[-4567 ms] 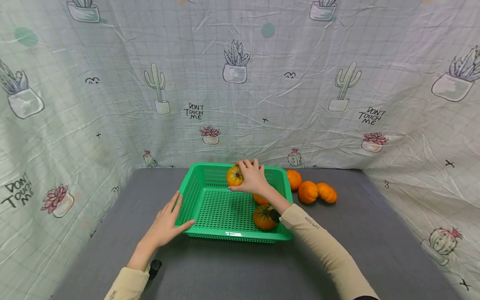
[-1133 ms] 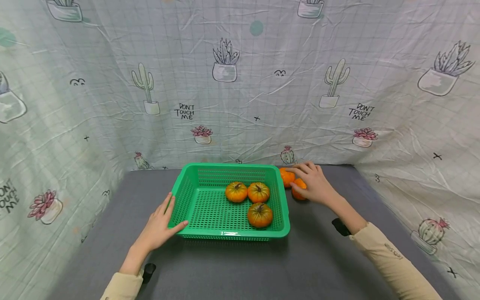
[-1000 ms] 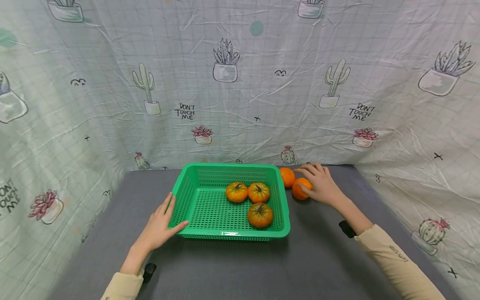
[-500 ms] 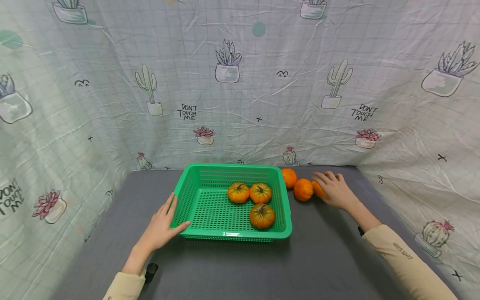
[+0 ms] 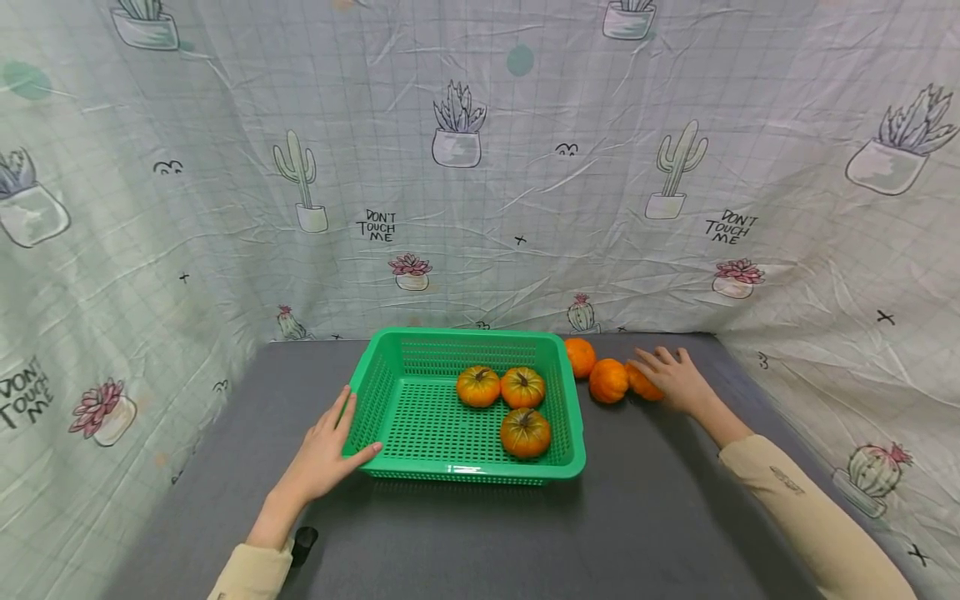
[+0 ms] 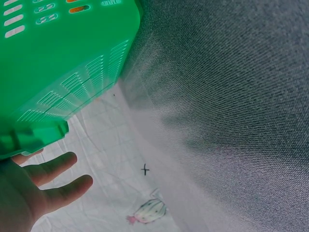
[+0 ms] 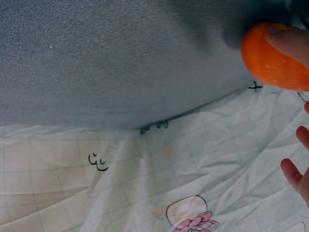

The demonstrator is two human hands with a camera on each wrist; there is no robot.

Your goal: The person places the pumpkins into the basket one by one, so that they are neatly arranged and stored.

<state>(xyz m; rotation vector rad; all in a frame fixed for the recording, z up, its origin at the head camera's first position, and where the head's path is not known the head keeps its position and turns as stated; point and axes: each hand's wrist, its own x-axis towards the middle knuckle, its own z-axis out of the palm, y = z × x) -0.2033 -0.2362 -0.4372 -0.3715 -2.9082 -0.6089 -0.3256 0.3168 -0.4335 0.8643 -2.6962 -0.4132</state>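
Overall, a printed cloth (image 5: pixel 480 229) bounds the back and sides of the grey table (image 5: pixel 480 542). The table surface extends in front of the green basket (image 5: pixel 465 469) and to its right. A rim surrounds the basket; its slotted floor shows on the left.

Right arm: reaches in from the lower right. Right hand (image 5: pixel 681 382): back up, fingers spread, above the outer pumpkin (image 5: pixel 641 382). The right wrist view shows the thumb overlapping this pumpkin and other fingertips apart from it; thumb contact cannot be told. Left hand (image 5: pixel 321 462): fingers extended and spread at the basket's near left corner, thumb over the near rim.

The outer pumpkin lies on the table, just beside the middle pumpkin (image 5: pixel 608 381). The rear pumpkin (image 5: pixel 580 357) is partly hidden by the basket's right wall. These two stand between the right hand and that wall. Three basket pumpkins (image 5: pixel 526 432) sit inside, toward the right.

Smallest: a black piece (image 5: pixel 303 546) at the left cuff.
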